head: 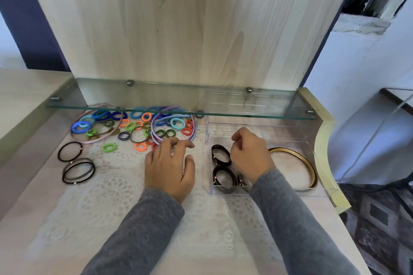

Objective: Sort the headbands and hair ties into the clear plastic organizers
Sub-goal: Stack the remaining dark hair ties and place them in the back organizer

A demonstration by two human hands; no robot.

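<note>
Blue, orange, green, teal hair ties; pink headband, lilac headband; black elastics; dark brown ties; gold-brown headband; white lace mat; grey sleeves.

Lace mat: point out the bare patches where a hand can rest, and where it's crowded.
Free: the near lace mat in front of both sleeves, and the strip between the black hair ties and the left hand. Crowded: the coloured hair ties and headbands under the glass shelf, and the clear organizer.
</note>
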